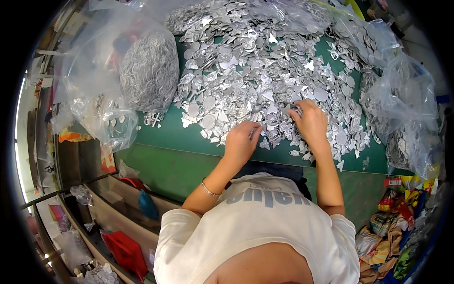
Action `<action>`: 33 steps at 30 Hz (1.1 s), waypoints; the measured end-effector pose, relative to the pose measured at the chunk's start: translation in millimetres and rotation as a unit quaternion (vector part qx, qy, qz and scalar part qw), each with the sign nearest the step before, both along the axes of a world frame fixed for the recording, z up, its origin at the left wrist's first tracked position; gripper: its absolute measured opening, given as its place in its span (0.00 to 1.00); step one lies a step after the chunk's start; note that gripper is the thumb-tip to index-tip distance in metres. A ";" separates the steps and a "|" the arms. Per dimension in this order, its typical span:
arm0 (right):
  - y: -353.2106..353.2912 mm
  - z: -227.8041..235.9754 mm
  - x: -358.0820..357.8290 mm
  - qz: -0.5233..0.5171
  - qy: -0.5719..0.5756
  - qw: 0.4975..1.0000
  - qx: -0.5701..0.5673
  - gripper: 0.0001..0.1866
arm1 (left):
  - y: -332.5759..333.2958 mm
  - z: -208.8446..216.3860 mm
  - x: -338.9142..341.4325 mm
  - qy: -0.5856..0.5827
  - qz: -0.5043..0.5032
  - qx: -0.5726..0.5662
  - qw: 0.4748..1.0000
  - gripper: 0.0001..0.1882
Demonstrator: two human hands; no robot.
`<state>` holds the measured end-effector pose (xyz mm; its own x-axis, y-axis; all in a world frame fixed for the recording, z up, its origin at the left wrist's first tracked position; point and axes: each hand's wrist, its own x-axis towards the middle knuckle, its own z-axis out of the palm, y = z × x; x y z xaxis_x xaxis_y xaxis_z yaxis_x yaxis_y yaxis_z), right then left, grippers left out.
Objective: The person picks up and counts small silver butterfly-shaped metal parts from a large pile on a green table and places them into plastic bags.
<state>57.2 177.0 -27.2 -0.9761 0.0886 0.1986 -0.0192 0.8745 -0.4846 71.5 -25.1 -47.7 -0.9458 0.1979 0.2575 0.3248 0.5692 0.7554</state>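
A wide heap of small silver metal pieces (255, 90), discs and assorted flat shapes, covers the green tabletop (179, 137). At the near edge of the heap, my left hand (241, 141) has its thumb and fingers pinched together on a small piece too little of which shows to name. Farther right and a little deeper in the heap, my right hand (311, 122) curls over the pieces. Its thumb and fingertips close on a small silver metal piece (296, 109), partly hidden by the fingers. The two hands are apart.
A clear plastic bag of silver rings (149, 71) stands at the left. More plastic bags (406, 104) of metal pieces line the right side. Below left is an open drawer (118, 203) with a red item (125, 253) nearby. Colourful packets (383, 222) lie lower right.
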 end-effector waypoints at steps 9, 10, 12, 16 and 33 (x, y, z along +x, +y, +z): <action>21.4 1.5 5.0 -0.040 -0.007 0.991 -0.128 0.08 | -4.1 13.9 -0.4 -0.088 -0.003 0.042 0.995 0.04; 19.3 2.9 5.5 -0.030 -0.022 0.980 -0.195 0.08 | -9.2 10.4 0.8 -0.055 0.010 0.046 0.997 0.03; 7.9 6.6 5.3 -0.002 -0.060 0.973 -0.221 0.08 | -19.0 2.8 3.3 0.011 0.033 0.052 0.998 0.02; -15.8 3.0 -3.5 0.061 -0.034 0.978 -0.195 0.07 | -39.7 4.9 8.4 -0.021 0.093 0.020 0.995 0.06; -57.7 -18.6 -66.4 0.120 -0.029 0.922 -0.366 0.10 | -37.7 13.6 -86.9 -0.037 -0.061 -0.114 0.991 0.18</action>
